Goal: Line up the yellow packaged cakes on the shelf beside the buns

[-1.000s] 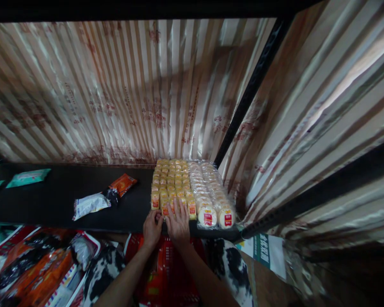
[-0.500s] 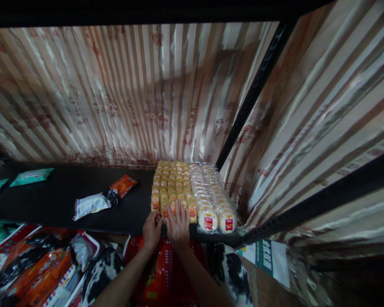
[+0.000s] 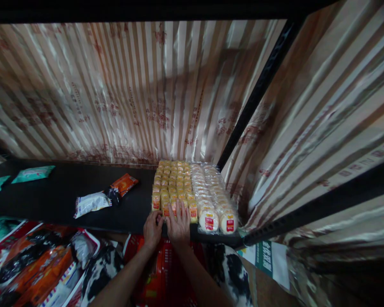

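Note:
Rows of small yellow wrapped cakes (image 3: 173,181) with red labels stand on the black shelf. My right hand (image 3: 178,224) lies against their front ends, its fingers stretched out and touching the wrappers. Close on its left, my left hand (image 3: 152,229) has its fingers curled at the front left corner of the rows; whether anything is between them is hidden. To the right of the yellow rows, two rows of round white wrapped cakes (image 3: 208,219) with red labels lie in clear film.
Farther left on the shelf (image 3: 64,179) lie a white packet (image 3: 92,204), an orange packet (image 3: 124,184) and green packets (image 3: 33,173). Below is a red basket (image 3: 182,273), with orange bags (image 3: 41,264) at lower left. A black post (image 3: 256,98) rises at the shelf's right corner.
The view has shifted very slightly. Both hands stay at the front of the yellow cakes, and I see no clear movement of the cakes.

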Motion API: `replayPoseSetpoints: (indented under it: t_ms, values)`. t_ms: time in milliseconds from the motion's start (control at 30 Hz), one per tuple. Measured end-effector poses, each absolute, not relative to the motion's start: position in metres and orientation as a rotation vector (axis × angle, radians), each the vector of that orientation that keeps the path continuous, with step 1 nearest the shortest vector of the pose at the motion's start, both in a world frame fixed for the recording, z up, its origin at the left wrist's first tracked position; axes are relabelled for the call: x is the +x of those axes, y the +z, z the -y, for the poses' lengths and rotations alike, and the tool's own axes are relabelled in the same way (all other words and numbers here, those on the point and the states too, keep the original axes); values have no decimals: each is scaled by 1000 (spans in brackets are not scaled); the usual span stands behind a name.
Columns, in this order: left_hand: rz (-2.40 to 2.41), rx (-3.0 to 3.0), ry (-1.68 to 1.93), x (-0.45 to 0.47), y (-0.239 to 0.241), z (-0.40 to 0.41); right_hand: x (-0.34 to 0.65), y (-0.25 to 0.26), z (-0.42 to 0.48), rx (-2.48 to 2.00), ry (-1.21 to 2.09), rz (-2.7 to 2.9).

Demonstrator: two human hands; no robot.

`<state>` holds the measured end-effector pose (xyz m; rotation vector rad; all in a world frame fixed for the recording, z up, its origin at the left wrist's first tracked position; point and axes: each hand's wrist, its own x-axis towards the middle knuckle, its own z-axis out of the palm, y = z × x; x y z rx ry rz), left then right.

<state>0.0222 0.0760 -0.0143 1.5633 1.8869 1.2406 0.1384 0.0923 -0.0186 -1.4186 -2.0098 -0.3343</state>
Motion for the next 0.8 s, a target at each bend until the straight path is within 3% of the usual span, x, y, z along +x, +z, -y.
replayPoseSetpoints:
  t_ms: [800]
  values:
    - [-1933, 1602, 1247, 23, -16, -74, 170, -19, -85, -1388, -368, 1953]
